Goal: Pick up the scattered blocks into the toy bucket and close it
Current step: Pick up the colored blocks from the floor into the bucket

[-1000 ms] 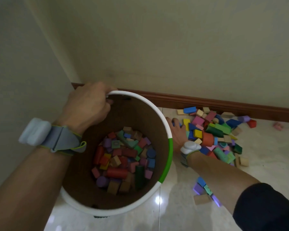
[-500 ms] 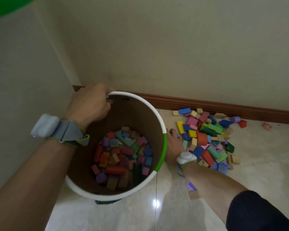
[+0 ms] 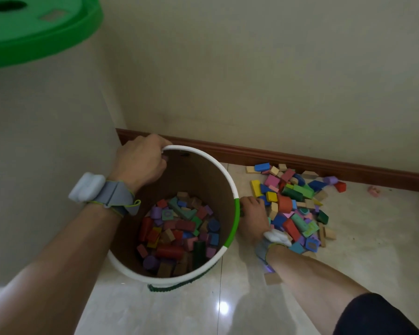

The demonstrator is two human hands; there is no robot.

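bucket [image 3: 231, 189]: stiff cardboard-lined tub, white and green rim, on the floor between the hands; part-filled, probably hefty.
left hand [image 3: 140, 160]: fingers curled over the far rim, gripping it.
right hand [image 3: 253, 217]: low against the bucket's outer wall beside the pile; fingers hidden, grip can't be told.
blocks [image 3: 293, 206]: painted, hard, small, likely light; scoop by handfuls.
lid [image 3: 34, 27]: green plastic, up left, off.

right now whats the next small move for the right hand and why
Probably close the right hand on a few blocks from the pile it touches, then drop them in the bucket, which the left hand grips by the rim; many blocks remain on the floor.
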